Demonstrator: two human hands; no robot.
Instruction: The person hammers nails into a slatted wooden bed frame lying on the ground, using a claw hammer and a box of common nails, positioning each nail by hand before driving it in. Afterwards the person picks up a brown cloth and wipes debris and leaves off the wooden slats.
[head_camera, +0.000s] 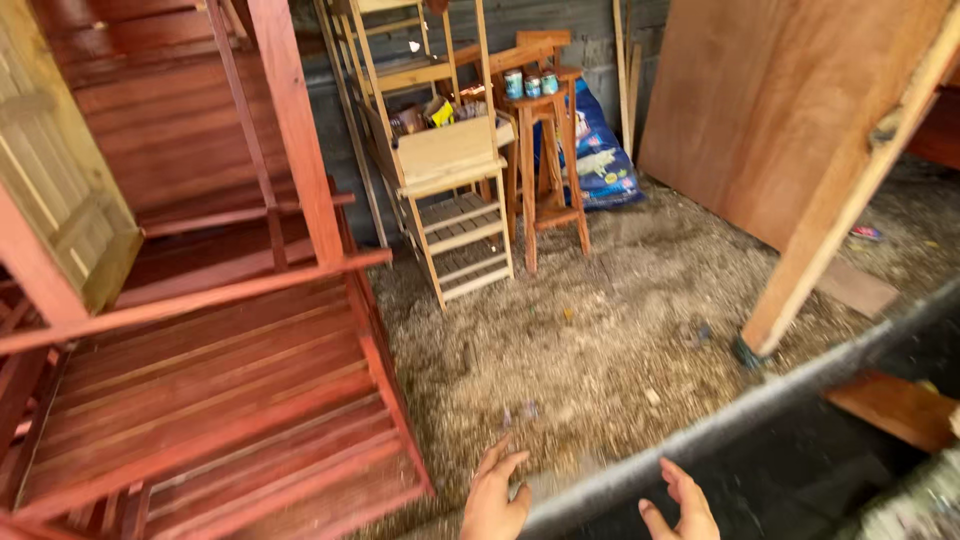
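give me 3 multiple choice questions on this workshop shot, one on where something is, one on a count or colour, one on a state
1. Where do the cans stand?
A. on the tall stool
B. on the floor
C. on the red slatted frame

2. How many cans are on the stool?
A. one
B. three
C. six

3. What state are the two hands in?
A. both gripping a hammer
B. both open and holding nothing
C. both in gloves

Answers:
1. A, the cans sit in a row on the stool's top, at the back by the wall.
2. B, three small cans show side by side.
3. B, the left hand and right hand are bare, fingers spread, above the grey bar with nothing in them.
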